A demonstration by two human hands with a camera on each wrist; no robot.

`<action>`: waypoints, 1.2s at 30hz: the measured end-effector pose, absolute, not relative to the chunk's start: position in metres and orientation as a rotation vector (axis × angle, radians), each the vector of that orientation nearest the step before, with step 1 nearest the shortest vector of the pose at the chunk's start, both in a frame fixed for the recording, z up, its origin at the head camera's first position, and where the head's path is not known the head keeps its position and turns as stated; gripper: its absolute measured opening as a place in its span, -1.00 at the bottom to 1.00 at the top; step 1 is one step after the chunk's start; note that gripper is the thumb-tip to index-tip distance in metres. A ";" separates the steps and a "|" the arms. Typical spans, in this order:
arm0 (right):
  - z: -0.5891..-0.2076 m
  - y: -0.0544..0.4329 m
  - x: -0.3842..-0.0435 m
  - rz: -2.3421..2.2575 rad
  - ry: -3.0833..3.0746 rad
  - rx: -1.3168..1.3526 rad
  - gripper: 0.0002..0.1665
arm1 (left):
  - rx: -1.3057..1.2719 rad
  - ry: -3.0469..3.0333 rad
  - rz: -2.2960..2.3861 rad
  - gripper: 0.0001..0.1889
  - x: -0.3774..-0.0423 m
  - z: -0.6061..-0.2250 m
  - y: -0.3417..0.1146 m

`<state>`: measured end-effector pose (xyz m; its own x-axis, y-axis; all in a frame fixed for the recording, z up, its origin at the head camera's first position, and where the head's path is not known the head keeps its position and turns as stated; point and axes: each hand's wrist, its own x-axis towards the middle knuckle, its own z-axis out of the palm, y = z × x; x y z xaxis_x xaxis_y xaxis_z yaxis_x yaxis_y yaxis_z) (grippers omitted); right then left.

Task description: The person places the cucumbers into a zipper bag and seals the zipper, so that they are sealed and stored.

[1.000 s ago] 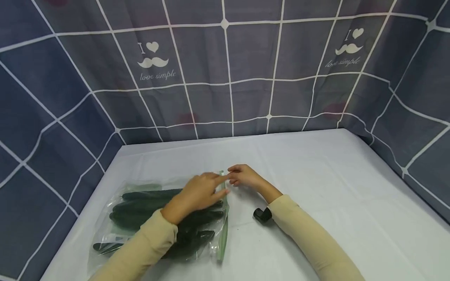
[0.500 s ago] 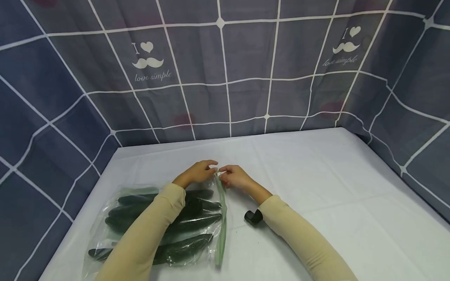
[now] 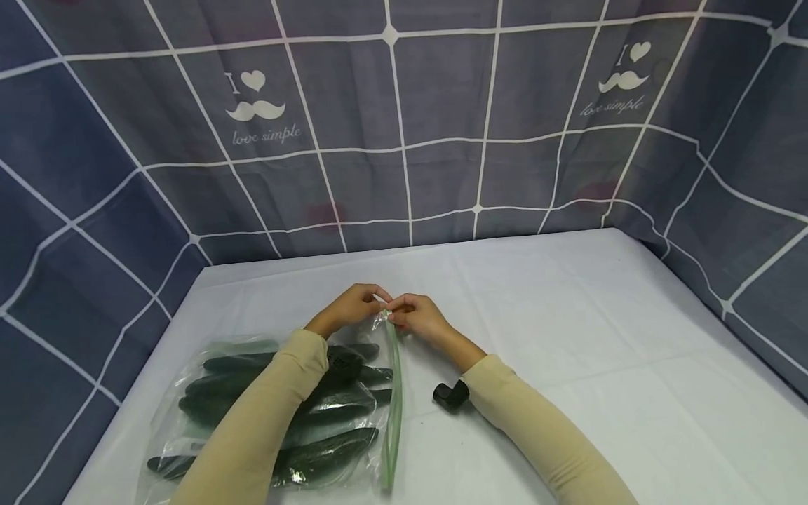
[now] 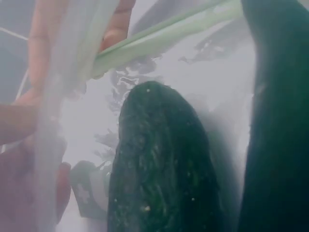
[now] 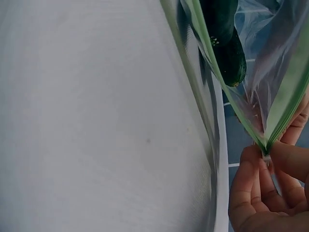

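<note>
A clear zip bag with a green zip strip (image 3: 394, 407) lies flat on the left of the white table, several dark green cucumbers (image 3: 325, 459) inside. At the far end of the strip, my left hand (image 3: 353, 306) pinches the bag's corner. Facing it, my right hand (image 3: 421, 319) pinches the same corner; the right wrist view shows its thumb and fingers meeting where the green zip (image 5: 266, 147) ends. There the bag's mouth spreads apart in a V. Through hazy plastic, the left wrist view shows one cucumber (image 4: 159, 159) up close.
White cloth covers the table (image 3: 536, 315). A dark checked curtain (image 3: 442, 105) hangs behind it and along both sides. A small black device (image 3: 451, 397) sits by the right sleeve cuff.
My left hand has moved from over the strip to its far corner and grips there. My right hand has shifted slightly left and now pinches that corner too.
</note>
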<state>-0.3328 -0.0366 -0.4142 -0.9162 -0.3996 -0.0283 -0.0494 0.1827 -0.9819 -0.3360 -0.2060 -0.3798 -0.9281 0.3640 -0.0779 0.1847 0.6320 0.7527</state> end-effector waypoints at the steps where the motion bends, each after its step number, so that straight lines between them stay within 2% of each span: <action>1: -0.415 -0.037 -0.333 -1.802 2.173 -0.421 -0.74 | 0.437 2.635 1.177 -0.76 -0.336 -0.379 -0.206; 20: -0.412 -0.038 -0.334 -1.748 2.178 -0.440 -0.70 | 0.475 2.625 1.228 -0.79 -0.340 -0.378 -0.211; 36: -0.411 -0.028 -0.316 -1.592 2.171 -0.540 -0.78 | 0.414 2.706 1.177 -0.77 -0.338 -0.374 -0.212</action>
